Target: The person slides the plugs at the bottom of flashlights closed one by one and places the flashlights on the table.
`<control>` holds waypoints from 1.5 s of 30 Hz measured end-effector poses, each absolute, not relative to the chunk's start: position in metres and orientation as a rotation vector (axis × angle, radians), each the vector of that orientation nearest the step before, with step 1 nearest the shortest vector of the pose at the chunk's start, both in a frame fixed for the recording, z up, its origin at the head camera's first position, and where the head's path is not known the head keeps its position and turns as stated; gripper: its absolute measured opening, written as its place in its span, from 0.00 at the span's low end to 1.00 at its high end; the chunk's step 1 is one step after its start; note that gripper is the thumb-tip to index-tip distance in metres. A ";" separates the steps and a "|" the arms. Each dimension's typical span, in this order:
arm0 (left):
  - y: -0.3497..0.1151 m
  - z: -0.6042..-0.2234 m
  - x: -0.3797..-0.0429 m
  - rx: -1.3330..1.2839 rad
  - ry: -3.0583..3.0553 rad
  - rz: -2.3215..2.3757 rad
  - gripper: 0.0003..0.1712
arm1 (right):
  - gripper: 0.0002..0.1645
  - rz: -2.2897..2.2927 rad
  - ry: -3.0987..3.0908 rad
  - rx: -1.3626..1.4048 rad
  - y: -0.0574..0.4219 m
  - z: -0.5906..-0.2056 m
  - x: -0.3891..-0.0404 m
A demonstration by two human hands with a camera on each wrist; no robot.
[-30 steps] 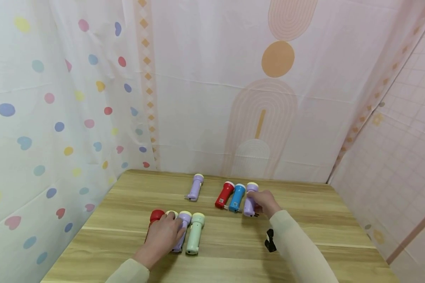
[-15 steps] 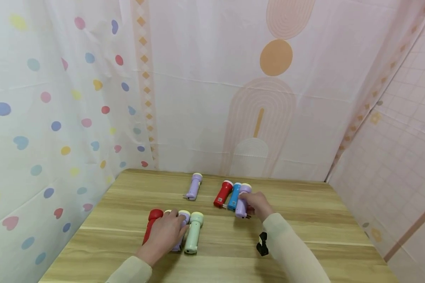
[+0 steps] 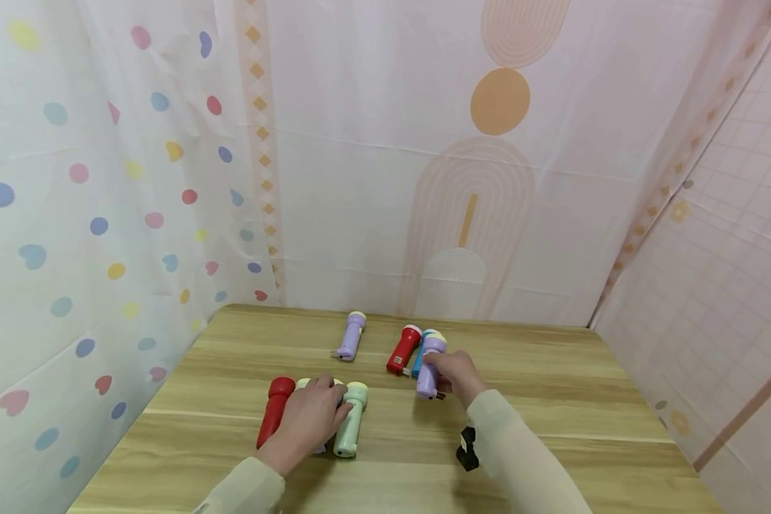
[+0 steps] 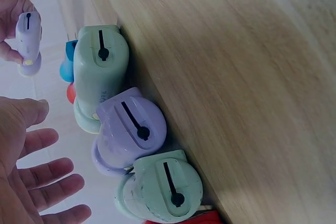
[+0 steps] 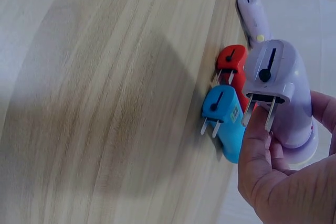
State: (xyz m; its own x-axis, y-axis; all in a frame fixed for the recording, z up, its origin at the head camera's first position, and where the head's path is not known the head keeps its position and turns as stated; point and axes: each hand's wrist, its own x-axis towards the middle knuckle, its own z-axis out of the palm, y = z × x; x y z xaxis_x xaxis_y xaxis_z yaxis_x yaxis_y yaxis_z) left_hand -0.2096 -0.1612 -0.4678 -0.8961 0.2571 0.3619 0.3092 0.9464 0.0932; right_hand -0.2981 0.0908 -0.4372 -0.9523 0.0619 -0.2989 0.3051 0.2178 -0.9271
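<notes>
My right hand (image 3: pixel 457 375) grips a purple flashlight (image 3: pixel 429 371) round its body. In the right wrist view the flashlight is off the table, its two plug prongs folded out. Just past it lie a blue flashlight (image 5: pixel 222 115) and a red flashlight (image 5: pixel 232 59), also with prongs out. Over a front-left row, my left hand (image 3: pixel 311 417) hovers with fingers spread and holds nothing. That row has a red flashlight (image 3: pixel 275 412), a pale green one (image 4: pixel 163 187), a purple one (image 4: pixel 134 129) and another pale green flashlight (image 3: pixel 350 425). The hand partly hides the middle two in the head view.
Another purple flashlight (image 3: pixel 352 337) lies near the back of the wooden table (image 3: pixel 552 400), left of the red and blue pair. Patterned curtains (image 3: pixel 360 178) enclose the table at the back and both sides. A small black device (image 3: pixel 467 450) sits at the right sleeve.
My right hand has carried the purple flashlight leftward and it now overlaps the blue one. My left hand has shifted slightly right above its row.
</notes>
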 end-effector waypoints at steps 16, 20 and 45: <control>-0.144 -0.461 -0.214 -0.444 -2.765 -0.379 0.18 | 0.27 -1.815 2.262 0.352 0.077 -0.436 -0.291; -0.141 -0.461 -0.213 -0.465 -2.738 -0.386 0.17 | 0.28 -1.790 2.278 0.364 0.074 -0.437 -0.291; -0.121 -0.463 -0.212 -0.610 -2.633 -0.437 0.21 | 0.34 -1.899 2.157 0.375 0.059 -0.434 -0.279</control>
State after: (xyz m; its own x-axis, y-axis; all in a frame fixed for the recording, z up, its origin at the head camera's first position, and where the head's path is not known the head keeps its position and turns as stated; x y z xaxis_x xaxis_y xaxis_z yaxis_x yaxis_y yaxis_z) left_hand -0.2120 -0.1205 -0.4633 -0.8242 0.3483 0.4465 0.4739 0.8559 0.2072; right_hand -0.2793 0.0594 -0.4340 -0.9375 0.0320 -0.3466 0.3479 0.1206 -0.9297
